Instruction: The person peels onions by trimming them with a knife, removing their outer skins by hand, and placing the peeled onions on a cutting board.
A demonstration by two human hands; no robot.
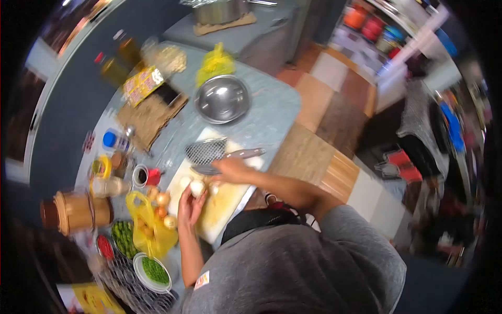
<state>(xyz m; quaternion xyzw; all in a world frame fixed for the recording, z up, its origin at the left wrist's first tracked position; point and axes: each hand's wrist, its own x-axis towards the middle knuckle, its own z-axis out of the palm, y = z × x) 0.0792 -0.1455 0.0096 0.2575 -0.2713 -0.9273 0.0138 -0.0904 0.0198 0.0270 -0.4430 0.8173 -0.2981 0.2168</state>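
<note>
My left hand (189, 207) holds a peeled white onion (197, 188) in its fingertips over the left part of the white cutting board (222, 209). Just to the right, my right hand (230, 170) is closed on a knife, whose grey blade (205, 170) points left above the onion; its handle is hidden in the fingers. Another pale onion piece (185, 181) is beside the held one. A metal grater (206, 151) with a grey-brown handle (246, 153) lies across the far end of the board. Motion blurs small details.
Beyond the board stands a steel bowl (222, 99) by a yellow-green bag (216, 63). Unpeeled onions (163, 199), a yellow bag (151, 233), a bowl of chopped greens (155, 271) and jars (115, 140) are at left. Bottles (112, 70) stand at the back left.
</note>
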